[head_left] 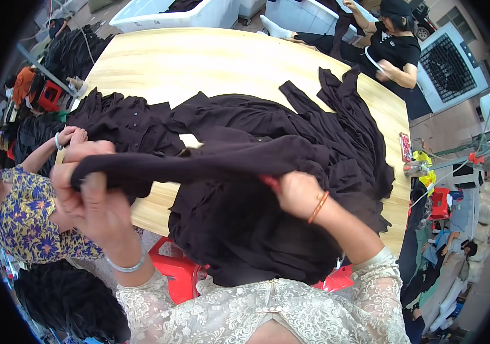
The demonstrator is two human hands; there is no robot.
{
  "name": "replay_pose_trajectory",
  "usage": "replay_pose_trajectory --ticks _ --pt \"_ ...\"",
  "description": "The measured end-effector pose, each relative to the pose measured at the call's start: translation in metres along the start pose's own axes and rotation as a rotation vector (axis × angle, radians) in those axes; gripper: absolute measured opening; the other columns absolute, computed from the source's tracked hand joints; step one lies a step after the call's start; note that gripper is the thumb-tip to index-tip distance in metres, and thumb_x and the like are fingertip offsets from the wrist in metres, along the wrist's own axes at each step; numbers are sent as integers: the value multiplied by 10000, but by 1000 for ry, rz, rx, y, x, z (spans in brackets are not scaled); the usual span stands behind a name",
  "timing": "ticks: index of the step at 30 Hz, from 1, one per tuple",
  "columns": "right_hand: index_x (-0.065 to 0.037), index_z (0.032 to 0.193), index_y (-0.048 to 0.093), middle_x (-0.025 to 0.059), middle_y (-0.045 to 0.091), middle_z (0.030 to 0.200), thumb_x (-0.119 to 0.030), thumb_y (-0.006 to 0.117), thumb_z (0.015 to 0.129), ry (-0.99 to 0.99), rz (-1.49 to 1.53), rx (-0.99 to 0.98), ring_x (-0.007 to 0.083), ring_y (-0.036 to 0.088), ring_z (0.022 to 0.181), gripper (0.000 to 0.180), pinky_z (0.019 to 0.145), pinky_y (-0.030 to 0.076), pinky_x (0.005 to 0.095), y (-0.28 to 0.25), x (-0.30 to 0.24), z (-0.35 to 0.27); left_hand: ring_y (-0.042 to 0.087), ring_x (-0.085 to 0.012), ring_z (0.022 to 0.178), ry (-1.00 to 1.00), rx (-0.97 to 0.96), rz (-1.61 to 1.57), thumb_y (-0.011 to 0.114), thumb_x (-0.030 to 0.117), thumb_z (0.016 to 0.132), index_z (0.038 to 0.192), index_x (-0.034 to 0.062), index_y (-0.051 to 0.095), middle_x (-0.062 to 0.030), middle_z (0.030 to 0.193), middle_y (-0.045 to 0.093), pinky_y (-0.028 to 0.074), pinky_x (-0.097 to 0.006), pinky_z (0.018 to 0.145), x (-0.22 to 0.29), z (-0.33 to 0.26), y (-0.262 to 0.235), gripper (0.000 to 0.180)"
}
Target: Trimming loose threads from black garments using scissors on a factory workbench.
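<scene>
A long strip of a dark garment [187, 167], perhaps a sleeve, is stretched across in front of me above the table. My left hand [98, 200] grips its left end, fingers and thumb closed around the cloth. At the other end my right hand [301, 195] is a fist against the fabric. A small red tool [270, 182] pokes out of that fist; its kind is hidden by the fingers and blur. Under both hands lies a heap of dark garments [245, 114], some spilling over the near table edge onto my lap. A buttoned dark garment [133, 123] lies at the left.
The pale wooden table [187, 57] spans the middle. A co-worker in a flowered top [38, 218] sits at the left, one hand on the cloth. Another person in black [391, 51] sits far right. White bins [170, 20] stand beyond; a red stool [179, 275] is below.
</scene>
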State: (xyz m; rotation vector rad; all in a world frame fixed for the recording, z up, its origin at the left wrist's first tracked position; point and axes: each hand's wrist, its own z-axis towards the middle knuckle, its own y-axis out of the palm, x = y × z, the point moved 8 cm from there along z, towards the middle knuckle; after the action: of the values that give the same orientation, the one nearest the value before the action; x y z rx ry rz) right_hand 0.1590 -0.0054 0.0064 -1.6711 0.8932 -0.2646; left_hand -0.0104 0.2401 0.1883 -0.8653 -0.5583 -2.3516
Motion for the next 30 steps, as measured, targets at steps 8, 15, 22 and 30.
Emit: replay_pose_trajectory --ticks 8,15,22,30 --pt "-41 1078 550 233 584 1026 -73 560 841 348 -278 537 421 632 890 239 756 539 482 -141 94 11 612 -169 988 -202 156 -262 588 -25 904 1027 41 613 -73 1041 649 470 -328 960 -76 38 -50 141" --pt "-114 1264 548 188 465 1364 -30 578 819 -55 -306 561 381 546 1097 454 935 469 423 -151 118 31 583 -69 839 -303 73 117 671 -10 855 981 2 649 -4 901 638 472 -203 814 -185 26 -49 128" --pt "-4 872 615 218 623 676 -290 636 891 408 -17 289 413 623 649 287 609 497 474 -64 165 -69 628 -216 932 -758 -809 261 775 115 725 1067 29 630 -65 980 664 484 -323 841 -132 -155 50 381" --pt "32 832 675 54 630 667 -102 759 764 499 771 88 81 582 632 172 600 483 271 -4 110 -207 581 -280 917 -576 -1354 402 629 -16 695 907 45 641 -89 849 620 405 -385 874 -102 -226 73 221"
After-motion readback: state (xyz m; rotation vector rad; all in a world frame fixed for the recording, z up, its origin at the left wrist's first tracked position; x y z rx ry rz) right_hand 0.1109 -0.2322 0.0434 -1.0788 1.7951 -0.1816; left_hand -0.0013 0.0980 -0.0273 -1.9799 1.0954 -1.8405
